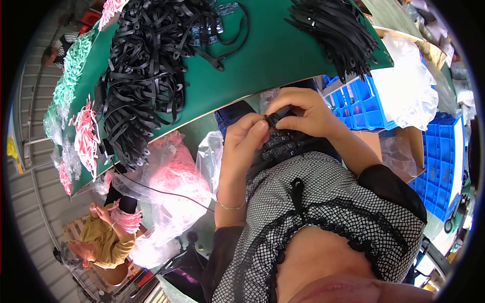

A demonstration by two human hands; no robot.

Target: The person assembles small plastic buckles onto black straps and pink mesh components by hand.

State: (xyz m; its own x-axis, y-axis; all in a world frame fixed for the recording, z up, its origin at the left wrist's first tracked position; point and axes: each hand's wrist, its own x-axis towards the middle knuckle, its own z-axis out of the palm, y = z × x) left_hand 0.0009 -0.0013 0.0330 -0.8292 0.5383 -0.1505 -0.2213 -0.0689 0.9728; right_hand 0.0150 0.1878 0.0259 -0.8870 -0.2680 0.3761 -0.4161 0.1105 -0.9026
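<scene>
My left hand [244, 144] and my right hand [299, 112] meet just below the edge of the green table [273, 55], close to my chest. Both pinch a small black strap piece [273, 119] between their fingertips. A bunch of black straps with buckles [281, 145] lies in my lap beneath the hands. A thin bracelet circles my left wrist.
A large pile of black straps [144, 76] covers the table's left part, and a second bundle [336, 33] lies at its right. Pink and pale green straps line the left edge. Clear bags of pink straps [172, 182] sit below. Blue crates [364, 101] stand at right. Another person [103, 237] sits lower left.
</scene>
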